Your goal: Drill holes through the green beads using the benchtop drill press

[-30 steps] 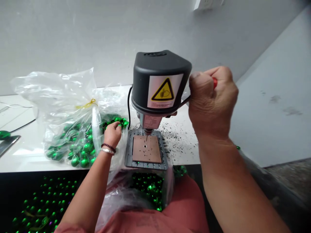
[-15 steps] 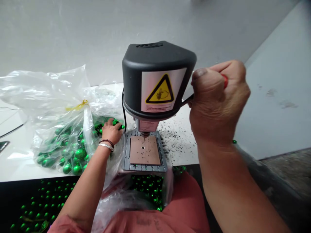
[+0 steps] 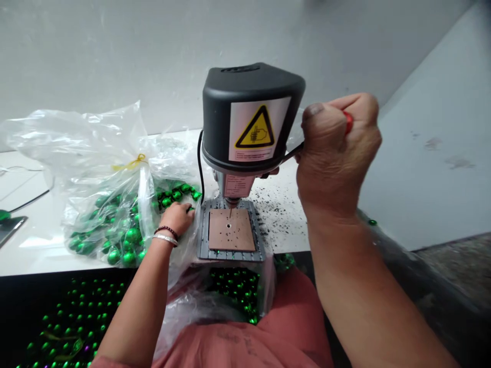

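Observation:
A black-topped drill press (image 3: 253, 117) stands on the table, its bit over a small hole in a square brown plate (image 3: 230, 237). My right hand (image 3: 335, 148) is closed around the red-knobbed lever (image 3: 294, 152) at the machine's right side. Left of the plate, my left hand (image 3: 179, 219) has its fingers bent together; a small dark thing shows at the fingertips, too small to name. Just behind that hand lie shiny green balls (image 3: 177, 195). The hand is not touching the plate.
A clear plastic bag (image 3: 115, 174) of green balls, tied with yellow string, lies at the left. Dark shavings (image 3: 274, 217) litter the white table right of the machine. Many green balls (image 3: 82, 312) lie below the table edge. A black cable runs beside the machine.
My left hand has drawn back from the green balls toward me, and its spread fingers have come together. My right hand stays on the lever. The camera view has shifted slightly.

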`<action>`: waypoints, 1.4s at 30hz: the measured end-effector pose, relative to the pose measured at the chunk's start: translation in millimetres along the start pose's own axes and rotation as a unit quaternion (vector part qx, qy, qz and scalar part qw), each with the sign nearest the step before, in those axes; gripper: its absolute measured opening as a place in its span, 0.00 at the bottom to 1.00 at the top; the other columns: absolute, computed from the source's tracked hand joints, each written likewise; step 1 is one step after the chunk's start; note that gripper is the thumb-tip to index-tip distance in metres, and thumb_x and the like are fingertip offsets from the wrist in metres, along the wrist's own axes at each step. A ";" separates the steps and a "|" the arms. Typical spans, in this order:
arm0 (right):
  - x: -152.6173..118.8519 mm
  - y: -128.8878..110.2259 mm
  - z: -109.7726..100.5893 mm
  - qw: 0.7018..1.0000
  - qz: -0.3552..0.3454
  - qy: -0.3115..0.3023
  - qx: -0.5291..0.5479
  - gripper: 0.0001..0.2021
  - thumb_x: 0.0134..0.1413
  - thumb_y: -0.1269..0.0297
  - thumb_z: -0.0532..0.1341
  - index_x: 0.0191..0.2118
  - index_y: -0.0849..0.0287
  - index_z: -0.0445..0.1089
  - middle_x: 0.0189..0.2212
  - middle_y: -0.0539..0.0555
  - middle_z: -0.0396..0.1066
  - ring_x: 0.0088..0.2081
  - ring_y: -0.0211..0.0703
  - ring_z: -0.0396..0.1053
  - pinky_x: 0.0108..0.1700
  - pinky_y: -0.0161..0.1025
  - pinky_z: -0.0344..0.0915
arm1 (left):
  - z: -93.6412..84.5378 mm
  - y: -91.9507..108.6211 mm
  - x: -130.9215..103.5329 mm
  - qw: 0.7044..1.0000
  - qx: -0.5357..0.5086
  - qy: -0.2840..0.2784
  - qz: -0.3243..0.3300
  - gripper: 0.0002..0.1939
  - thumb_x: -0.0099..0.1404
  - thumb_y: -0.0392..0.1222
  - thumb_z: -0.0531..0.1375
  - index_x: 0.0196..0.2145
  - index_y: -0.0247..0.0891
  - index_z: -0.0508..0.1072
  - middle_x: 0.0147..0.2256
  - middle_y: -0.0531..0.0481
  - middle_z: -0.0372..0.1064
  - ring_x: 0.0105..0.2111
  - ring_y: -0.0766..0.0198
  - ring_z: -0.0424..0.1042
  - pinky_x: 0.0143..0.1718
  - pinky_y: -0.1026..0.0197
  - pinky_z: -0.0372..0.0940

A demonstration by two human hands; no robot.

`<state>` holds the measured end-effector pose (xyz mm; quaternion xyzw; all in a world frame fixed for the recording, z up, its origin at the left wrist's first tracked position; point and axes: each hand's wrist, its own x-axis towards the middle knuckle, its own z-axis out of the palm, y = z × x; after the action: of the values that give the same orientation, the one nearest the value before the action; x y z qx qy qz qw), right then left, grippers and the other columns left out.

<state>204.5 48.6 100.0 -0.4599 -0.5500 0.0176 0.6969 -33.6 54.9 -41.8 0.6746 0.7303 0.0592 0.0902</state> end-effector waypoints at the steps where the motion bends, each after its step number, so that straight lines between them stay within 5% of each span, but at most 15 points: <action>1: -0.4 -0.3 -0.5 1.000 -0.001 -0.003 0.000 0.14 0.52 0.53 0.52 0.29 0.61 0.56 0.21 0.43 0.53 0.23 0.24 0.53 0.29 0.29 0.54 | 0.5 -0.4 -1.9 1.000 0.013 -0.020 -0.003 0.19 0.57 0.44 0.53 0.44 0.38 0.74 0.38 0.38 0.73 0.40 0.51 0.72 0.42 0.55 0.63; 6: -2.9 -2.9 -3.7 1.000 -0.011 -0.003 0.000 0.13 0.53 0.56 0.53 0.29 0.61 0.56 0.21 0.43 0.53 0.23 0.23 0.52 0.29 0.28 0.54 | 1.8 -0.1 -6.4 0.998 -0.056 0.005 -0.027 0.15 0.55 0.41 0.56 0.40 0.36 0.73 0.36 0.39 0.73 0.40 0.52 0.71 0.42 0.56 0.63; 9: -4.1 -3.4 -4.2 1.000 -0.014 0.001 0.005 0.12 0.53 0.57 0.53 0.29 0.61 0.56 0.21 0.43 0.53 0.23 0.23 0.52 0.29 0.28 0.55 | -4.6 2.7 -13.0 0.966 -0.253 0.033 -0.054 0.16 0.58 0.47 0.54 0.40 0.36 0.72 0.36 0.44 0.72 0.38 0.57 0.71 0.40 0.58 0.64; 11: -4.6 -2.9 -4.0 1.000 -0.016 0.003 0.007 0.11 0.53 0.57 0.53 0.29 0.61 0.56 0.21 0.43 0.53 0.23 0.23 0.52 0.29 0.28 0.54 | -13.3 5.1 -20.9 0.856 -0.508 0.014 -0.093 0.17 0.59 0.50 0.53 0.39 0.36 0.70 0.35 0.47 0.71 0.34 0.61 0.70 0.36 0.59 0.66; 13: -5.0 -2.0 -3.7 1.000 -0.016 0.000 0.011 0.12 0.53 0.57 0.53 0.29 0.61 0.56 0.21 0.43 0.53 0.23 0.24 0.52 0.29 0.28 0.54 | -23.2 8.0 -30.0 0.694 -0.708 -0.037 -0.125 0.15 0.61 0.49 0.51 0.37 0.36 0.69 0.34 0.47 0.70 0.32 0.65 0.70 0.33 0.62 0.66; 14: -5.1 -1.6 -3.7 1.000 -0.015 -0.002 0.015 0.12 0.53 0.57 0.53 0.29 0.61 0.56 0.21 0.43 0.52 0.23 0.24 0.52 0.29 0.29 0.54 | -27.7 9.7 -34.4 0.627 -0.765 -0.063 -0.133 0.14 0.62 0.48 0.51 0.35 0.36 0.69 0.34 0.46 0.70 0.32 0.65 0.70 0.31 0.63 0.66; 16: -5.4 -1.1 -3.8 1.000 -0.010 -0.003 0.020 0.12 0.53 0.56 0.53 0.29 0.61 0.56 0.21 0.43 0.53 0.23 0.24 0.52 0.29 0.29 0.55 | -34.6 13.9 -41.8 0.539 -0.826 -0.095 -0.138 0.13 0.63 0.46 0.51 0.33 0.35 0.70 0.34 0.45 0.70 0.33 0.66 0.70 0.29 0.66 0.66; 19: -6.1 -1.1 -4.7 1.000 -0.012 -0.004 0.015 0.13 0.53 0.56 0.53 0.29 0.61 0.56 0.22 0.43 0.54 0.24 0.24 0.53 0.30 0.28 0.55 | -38.1 21.5 -49.6 0.487 -0.852 -0.130 -0.141 0.13 0.63 0.45 0.52 0.34 0.34 0.71 0.35 0.45 0.70 0.33 0.66 0.70 0.26 0.68 0.66; 23: -7.8 -2.3 -6.4 1.000 -0.026 0.002 0.001 0.13 0.53 0.56 0.52 0.29 0.62 0.57 0.21 0.43 0.54 0.24 0.23 0.52 0.29 0.27 0.53 | -33.9 32.5 -58.5 0.464 -0.856 -0.179 -0.142 0.09 0.60 0.40 0.55 0.33 0.31 0.70 0.33 0.44 0.70 0.27 0.69 0.68 0.22 0.69 0.63; 26: -9.4 -3.4 -7.8 1.000 -0.030 0.004 0.004 0.12 0.53 0.57 0.52 0.29 0.62 0.58 0.21 0.43 0.54 0.24 0.23 0.51 0.29 0.26 0.53 | -27.2 40.6 -65.4 0.481 -0.846 -0.185 -0.137 0.07 0.55 0.37 0.58 0.32 0.30 0.70 0.34 0.44 0.70 0.25 0.70 0.67 0.21 0.69 0.62; 28: -10.3 -4.0 -8.7 0.999 -0.035 0.004 0.006 0.12 0.53 0.57 0.53 0.29 0.62 0.57 0.21 0.43 0.54 0.23 0.23 0.51 0.28 0.26 0.52 | -21.8 45.9 -68.6 0.523 -0.827 -0.161 -0.130 0.09 0.53 0.36 0.60 0.33 0.32 0.70 0.35 0.46 0.70 0.26 0.69 0.68 0.22 0.68 0.62; 36: -10.8 -4.5 -11.3 0.999 -0.036 -0.022 0.031 0.12 0.54 0.57 0.52 0.29 0.61 0.56 0.21 0.43 0.52 0.22 0.22 0.51 0.28 0.26 0.52 | 0.3 59.9 -61.9 0.835 -0.544 -0.055 -0.057 0.21 0.51 0.48 0.63 0.41 0.35 0.72 0.26 0.54 0.67 0.21 0.72 0.64 0.22 0.68 0.59; 42: -9.2 -5.0 -13.5 0.997 -0.026 -0.030 0.059 0.11 0.53 0.57 0.54 0.28 0.60 0.56 0.20 0.44 0.52 0.22 0.24 0.52 0.26 0.27 0.53 | 4.4 67.0 -52.2 0.945 -0.323 -0.042 -0.019 0.21 0.52 0.46 0.61 0.44 0.41 0.74 0.35 0.51 0.74 0.33 0.61 0.71 0.33 0.62 0.63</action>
<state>209.0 32.5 96.7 -0.4026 -0.5804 0.0461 0.7064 36.4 8.4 -29.5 0.5971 0.6803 0.2618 0.3348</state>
